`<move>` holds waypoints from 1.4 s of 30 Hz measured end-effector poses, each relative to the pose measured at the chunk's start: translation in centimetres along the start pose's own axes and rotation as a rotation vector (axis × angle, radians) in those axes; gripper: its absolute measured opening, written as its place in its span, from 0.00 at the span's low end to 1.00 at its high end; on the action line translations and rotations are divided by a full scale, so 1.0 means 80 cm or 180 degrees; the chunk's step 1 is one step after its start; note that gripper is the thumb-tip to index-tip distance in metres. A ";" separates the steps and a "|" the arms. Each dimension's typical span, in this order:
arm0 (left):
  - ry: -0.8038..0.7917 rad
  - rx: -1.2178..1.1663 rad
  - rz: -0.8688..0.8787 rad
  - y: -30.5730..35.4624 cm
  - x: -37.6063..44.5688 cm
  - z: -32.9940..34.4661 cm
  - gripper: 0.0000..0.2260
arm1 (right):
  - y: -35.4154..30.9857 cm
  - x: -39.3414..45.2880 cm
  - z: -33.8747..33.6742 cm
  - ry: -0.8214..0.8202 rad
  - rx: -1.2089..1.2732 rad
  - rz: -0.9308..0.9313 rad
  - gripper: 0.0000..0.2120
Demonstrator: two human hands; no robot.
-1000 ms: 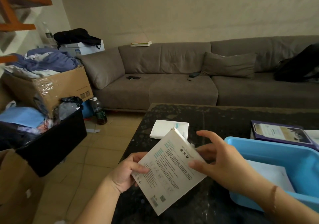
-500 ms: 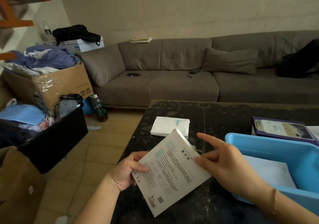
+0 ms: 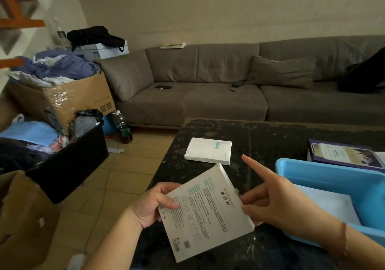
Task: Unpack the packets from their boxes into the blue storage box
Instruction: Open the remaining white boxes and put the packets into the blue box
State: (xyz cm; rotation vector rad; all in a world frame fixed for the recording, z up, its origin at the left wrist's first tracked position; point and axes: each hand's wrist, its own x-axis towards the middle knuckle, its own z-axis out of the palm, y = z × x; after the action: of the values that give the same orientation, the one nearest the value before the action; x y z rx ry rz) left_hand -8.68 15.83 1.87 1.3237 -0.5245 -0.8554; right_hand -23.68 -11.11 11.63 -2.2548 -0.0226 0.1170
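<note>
Over the dark table (image 3: 270,136) I had the left hand (image 3: 153,204) clamped on the near edge of a flat white box (image 3: 206,211), printed back up. My right hand (image 3: 277,199) pinched its far side by thumb and lower fingers, forefinger pointing free. One white packet (image 3: 331,205) already lay in the blue storage box (image 3: 325,174) at right. This box looked unopened, I judged; a second white box (image 3: 208,151) and a purple box (image 3: 345,153) waited beyond

We see a dark speckled tabletop (image 3: 270,136) carrying 1 flat white box (image 3: 208,151), a blue storage box (image 3: 325,172) at its right, and a purple clipboard (image 3: 343,153) behind that.
</note>
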 end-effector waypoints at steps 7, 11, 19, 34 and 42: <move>0.0149 0.0080 -0.0124 0.001 -0.003 0.002 0.18 | 0.004 0.001 0.008 0.0017 -0.0274 0.0017 0.52; 0.0242 0.0122 -0.0183 0.001 -0.003 0.002 0.19 | 0.004 0.003 0.011 0.0076 -0.0326 0.0008 0.52; 0.0356 -0.0027 0.0008 -0.023 -0.003 -0.014 0.20 | 0.002 0.000 0.006 -0.0006 0.0388 -0.0076 0.47; 0.0660 0.0868 0.0366 -0.023 -0.012 0.013 0.16 | 0.004 0.006 0.037 0.1084 0.0525 -0.0772 0.39; 0.1268 0.0741 0.1484 0.007 -0.017 0.063 0.13 | 0.021 0.029 0.073 0.1616 -0.0917 -0.2610 0.28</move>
State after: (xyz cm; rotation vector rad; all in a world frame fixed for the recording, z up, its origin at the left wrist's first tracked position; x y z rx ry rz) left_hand -13.24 13.80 3.64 1.4570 -0.5935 -0.1416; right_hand -21.95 -7.56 6.50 -2.3105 -0.7141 -0.9370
